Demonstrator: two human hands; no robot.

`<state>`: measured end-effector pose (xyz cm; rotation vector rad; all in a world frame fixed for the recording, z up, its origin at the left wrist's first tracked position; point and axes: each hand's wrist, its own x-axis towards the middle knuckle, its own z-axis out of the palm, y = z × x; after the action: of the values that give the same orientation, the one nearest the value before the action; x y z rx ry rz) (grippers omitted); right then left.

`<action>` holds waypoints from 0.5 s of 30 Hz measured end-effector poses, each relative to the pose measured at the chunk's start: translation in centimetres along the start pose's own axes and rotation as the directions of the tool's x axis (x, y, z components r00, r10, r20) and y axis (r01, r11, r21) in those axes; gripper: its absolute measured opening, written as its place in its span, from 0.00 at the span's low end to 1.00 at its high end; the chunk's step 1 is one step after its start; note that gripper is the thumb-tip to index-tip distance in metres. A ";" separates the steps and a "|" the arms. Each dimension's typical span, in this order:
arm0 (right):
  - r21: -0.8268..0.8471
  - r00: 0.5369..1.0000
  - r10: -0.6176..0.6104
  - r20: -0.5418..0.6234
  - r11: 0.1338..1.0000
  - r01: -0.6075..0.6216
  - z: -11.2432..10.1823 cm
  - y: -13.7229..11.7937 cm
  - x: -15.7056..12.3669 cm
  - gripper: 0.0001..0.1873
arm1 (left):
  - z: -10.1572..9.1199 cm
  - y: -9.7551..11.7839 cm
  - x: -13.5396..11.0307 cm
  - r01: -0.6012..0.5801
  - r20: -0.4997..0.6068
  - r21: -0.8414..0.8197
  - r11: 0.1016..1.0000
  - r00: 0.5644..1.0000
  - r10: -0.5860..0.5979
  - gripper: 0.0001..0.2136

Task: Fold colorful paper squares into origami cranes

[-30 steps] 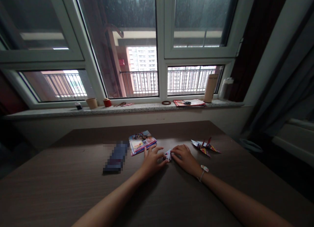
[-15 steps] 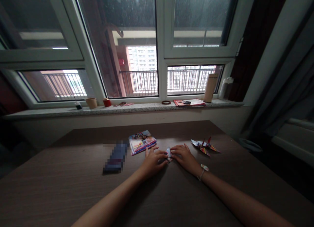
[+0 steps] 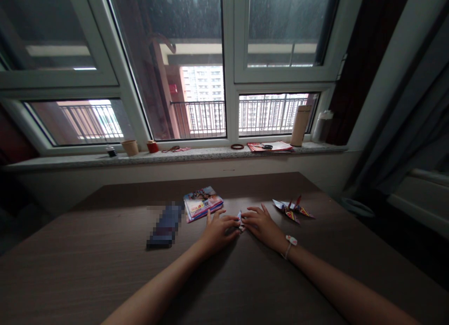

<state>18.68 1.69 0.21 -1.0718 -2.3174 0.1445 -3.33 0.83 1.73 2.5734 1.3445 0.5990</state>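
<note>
A small folded piece of printed paper (image 3: 240,216) is on the table between my hands, mostly hidden by fingers. My left hand (image 3: 219,232) grips its left side, thumb and fingers bent around the edge. From the other side my right hand (image 3: 264,227) pinches the paper, its fingertips close to those of the left. Just beyond my left hand lies a stack of colourful printed sheets (image 3: 203,203). To the right of my right hand stand folded paper cranes (image 3: 291,210) with pointed wings.
A blurred-out dark flat object (image 3: 164,227) lies left of the sheets on the brown table (image 3: 87,269). Along the windowsill (image 3: 210,154) are a paper cup (image 3: 130,147), a red thread spool (image 3: 152,146), scissors (image 3: 267,147) on papers, and a tan bottle (image 3: 300,125).
My right hand has shifted slightly, its fingers now covering more of the paper's upper part. My left hand stays nearly still.
</note>
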 end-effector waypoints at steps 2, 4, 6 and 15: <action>-0.009 1.000 -0.004 0.003 1.000 0.004 -0.2 -0.1 0.0 0.12 | 0.1 -0.1 0.0 -0.006 -0.005 0.000 1.000 1.000 0.006 0.12; -0.014 1.000 -0.003 0.010 1.000 0.003 -0.3 -0.1 0.0 0.12 | 0.1 -0.1 0.0 -0.007 -0.002 -0.005 1.000 1.000 0.007 0.12; -0.016 1.000 -0.004 0.019 1.000 0.004 -0.4 -0.1 0.0 0.12 | 0.1 -0.1 0.0 -0.003 0.001 -0.010 1.000 1.000 0.003 0.12; -0.028 0.999 -0.019 0.034 0.999 0.020 -0.3 0.2 0.1 0.13 | 0.3 0.0 0.0 0.009 -0.006 -0.004 1.000 1.000 -0.009 0.12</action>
<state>18.96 1.83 0.44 -1.0685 -2.3660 0.1240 -3.23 0.84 1.43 2.5633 1.3548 0.6069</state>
